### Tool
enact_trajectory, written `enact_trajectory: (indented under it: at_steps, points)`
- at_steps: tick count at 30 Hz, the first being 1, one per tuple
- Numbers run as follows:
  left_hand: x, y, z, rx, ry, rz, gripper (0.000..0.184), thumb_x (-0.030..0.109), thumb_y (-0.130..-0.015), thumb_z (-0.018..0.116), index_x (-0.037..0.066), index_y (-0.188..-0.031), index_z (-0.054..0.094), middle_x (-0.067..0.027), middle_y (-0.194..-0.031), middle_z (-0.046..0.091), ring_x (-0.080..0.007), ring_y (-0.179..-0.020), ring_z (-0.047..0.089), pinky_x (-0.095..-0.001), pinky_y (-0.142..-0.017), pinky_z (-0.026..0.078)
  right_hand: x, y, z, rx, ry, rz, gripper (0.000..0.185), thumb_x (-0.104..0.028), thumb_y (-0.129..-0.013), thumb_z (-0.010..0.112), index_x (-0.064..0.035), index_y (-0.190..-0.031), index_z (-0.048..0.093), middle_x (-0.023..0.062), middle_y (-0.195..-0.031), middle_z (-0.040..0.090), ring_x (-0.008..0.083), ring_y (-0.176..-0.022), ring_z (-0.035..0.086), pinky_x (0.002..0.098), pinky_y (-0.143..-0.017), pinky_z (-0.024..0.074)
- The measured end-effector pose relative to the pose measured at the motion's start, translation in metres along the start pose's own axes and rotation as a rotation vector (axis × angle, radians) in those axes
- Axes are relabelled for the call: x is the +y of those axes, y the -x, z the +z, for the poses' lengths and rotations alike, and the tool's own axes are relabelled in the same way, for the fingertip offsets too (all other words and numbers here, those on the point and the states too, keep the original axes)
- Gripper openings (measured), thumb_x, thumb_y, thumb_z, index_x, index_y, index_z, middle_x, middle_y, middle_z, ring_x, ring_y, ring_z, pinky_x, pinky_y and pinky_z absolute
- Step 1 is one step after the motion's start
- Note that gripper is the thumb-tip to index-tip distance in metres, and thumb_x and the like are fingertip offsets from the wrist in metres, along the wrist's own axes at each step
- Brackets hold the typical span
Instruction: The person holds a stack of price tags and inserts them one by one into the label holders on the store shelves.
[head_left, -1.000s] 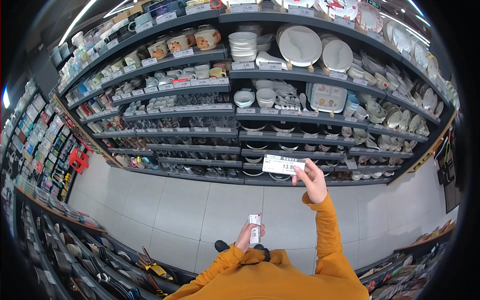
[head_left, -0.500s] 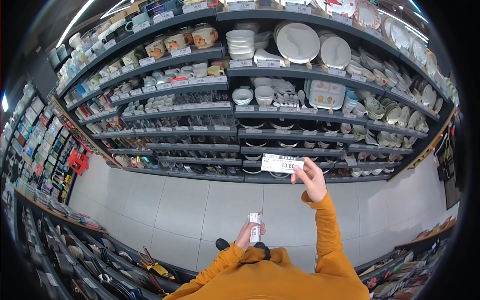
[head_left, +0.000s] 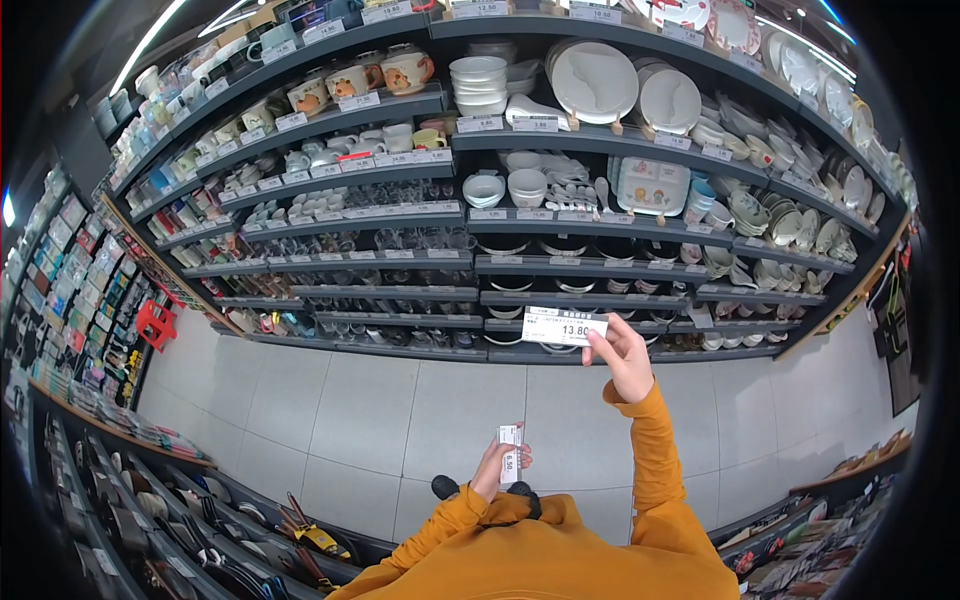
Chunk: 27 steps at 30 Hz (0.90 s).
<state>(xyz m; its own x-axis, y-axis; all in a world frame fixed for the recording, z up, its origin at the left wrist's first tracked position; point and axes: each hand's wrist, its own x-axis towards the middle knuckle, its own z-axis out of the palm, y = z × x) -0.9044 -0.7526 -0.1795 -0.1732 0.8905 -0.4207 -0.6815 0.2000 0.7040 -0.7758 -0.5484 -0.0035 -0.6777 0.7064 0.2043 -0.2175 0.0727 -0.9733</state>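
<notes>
Between the thumb and fingers of my right hand (head_left: 625, 361) is a white price tag (head_left: 556, 327) reading 13.80, raised in front of the lower shelves. My right thumb covers its right end. Lower down, near my body, my left hand (head_left: 492, 467) is closed around another price tag (head_left: 509, 455), turned on its side and reading 6.50. Whether more tags lie under that one, I cannot tell. Both sleeves are mustard-coloured.
Ahead stands a wide shelf unit with mugs (head_left: 408, 70), stacked bowls (head_left: 479, 85), plates (head_left: 594, 82), a divided tray (head_left: 653, 187) and glasses. Price labels line the shelf edges. A red stool (head_left: 156, 325) is at left on the tiled floor (head_left: 358, 410). Utensil racks (head_left: 190, 540) flank me below.
The view has shifted very slightly against the shelves. Both hands keep the same tags in almost the same places.
</notes>
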Motion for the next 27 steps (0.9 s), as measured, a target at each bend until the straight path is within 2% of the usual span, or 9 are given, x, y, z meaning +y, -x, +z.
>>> enact_trajectory:
  at_steps: [15, 26, 27]
  points:
    - [-0.001, -0.005, -0.003, -0.004, 0.011, 0.003, 0.047, 0.01, -0.093, 0.036, 0.005, -0.14, 0.038, -0.0112, -0.094, 0.06, -0.0161, -0.079, 0.061, -0.0279, -0.074, 0.053, 0.002, -0.007, -0.001, -0.009, 0.005, -0.003, 0.017, -0.011, -0.097, 0.053, 0.0022, -0.108, 0.054, 0.0049, -0.08, 0.062, 0.0079, -0.07, 0.055, 0.0228, -0.066, 0.0469]
    - [-0.004, -0.01, -0.008, 0.014, 0.04, -0.041, 0.049, 0.009, -0.091, 0.037, 0.007, -0.141, 0.037, -0.0093, -0.09, 0.059, -0.0144, -0.072, 0.057, -0.0272, -0.066, 0.051, 0.001, -0.014, -0.002, -0.002, -0.052, -0.005, 0.016, -0.011, -0.095, 0.055, 0.0024, -0.105, 0.054, 0.005, -0.082, 0.062, 0.0082, -0.071, 0.056, 0.0235, -0.067, 0.0463]
    - [-0.003, -0.01, -0.008, 0.01, 0.051, -0.044, 0.05, 0.009, -0.091, 0.037, 0.007, -0.141, 0.037, -0.0091, -0.09, 0.058, -0.0144, -0.071, 0.057, -0.0272, -0.066, 0.051, -0.003, -0.014, 0.0, 0.005, -0.049, -0.023, 0.014, -0.007, -0.096, 0.053, 0.0031, -0.106, 0.054, 0.0056, -0.085, 0.061, 0.0084, -0.071, 0.055, 0.0239, -0.066, 0.046]
